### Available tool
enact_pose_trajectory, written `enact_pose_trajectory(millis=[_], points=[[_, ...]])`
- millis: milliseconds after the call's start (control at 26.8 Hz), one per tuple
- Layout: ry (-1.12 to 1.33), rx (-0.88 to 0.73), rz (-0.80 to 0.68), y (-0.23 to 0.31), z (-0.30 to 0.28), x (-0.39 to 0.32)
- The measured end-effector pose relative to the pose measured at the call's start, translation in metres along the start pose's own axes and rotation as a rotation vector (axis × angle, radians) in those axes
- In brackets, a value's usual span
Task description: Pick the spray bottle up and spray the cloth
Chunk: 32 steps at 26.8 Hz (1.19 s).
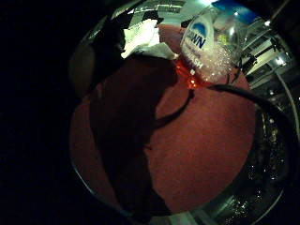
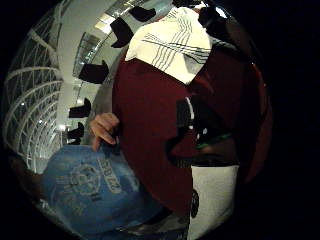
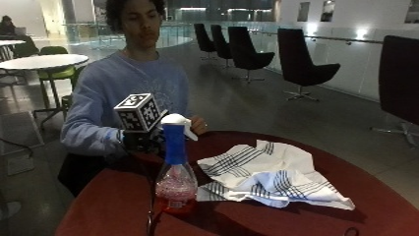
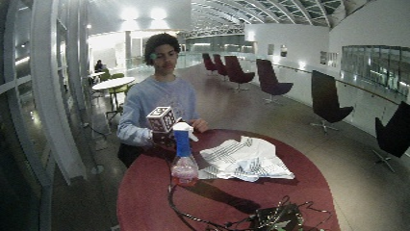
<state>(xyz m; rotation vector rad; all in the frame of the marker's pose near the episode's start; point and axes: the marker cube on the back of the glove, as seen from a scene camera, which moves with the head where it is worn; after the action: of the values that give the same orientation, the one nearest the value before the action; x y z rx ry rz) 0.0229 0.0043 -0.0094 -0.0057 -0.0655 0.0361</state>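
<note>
Table (image 3: pixel 118 206): round, dark red top; carried every item listed below; a person in a blue sweatshirt sat at its far edge.

Cloth (image 3: pixel 275 172): white dish towel with dark stripes, lying rumpled on the table just beside the bottle, not touching it so far as the outside view showed.

Spray bottle (image 3: pixel 175 169): clear body with pinkish liquid and foam, blue neck, white trigger head; stood upright on the table, label partly legible in the little-finger palm view; its nozzle faced roughly toward the cloth.

Hands: gloved right hand (image 3: pixel 140 140) was raised behind the bottle near its trigger head, apart from it as far as could be judged; whether its fingers were curled or straight could not be told; bare hand (image 3: pixel 197 125) rested at the table edge, holding nothing.

Step in hand, by judgement: the reach, grasp not yet made; next move called for closing round the blue neck, finger on the trigger, lifting, aiming at the cloth.
</note>
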Motion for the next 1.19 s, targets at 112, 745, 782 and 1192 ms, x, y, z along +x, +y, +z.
enact_pose_trajectory(millis=[112, 745, 782, 1192], points=[[-0.054, 0.015, -0.007, 0.004, -0.007, 0.007], [-0.693, 0.113, 0.126, 0.040, -0.043, 0.086], [-0.732, 0.120, 0.136, 0.040, -0.045, 0.090], [-0.840, 0.155, 0.260, 0.024, -0.047, 0.134]])
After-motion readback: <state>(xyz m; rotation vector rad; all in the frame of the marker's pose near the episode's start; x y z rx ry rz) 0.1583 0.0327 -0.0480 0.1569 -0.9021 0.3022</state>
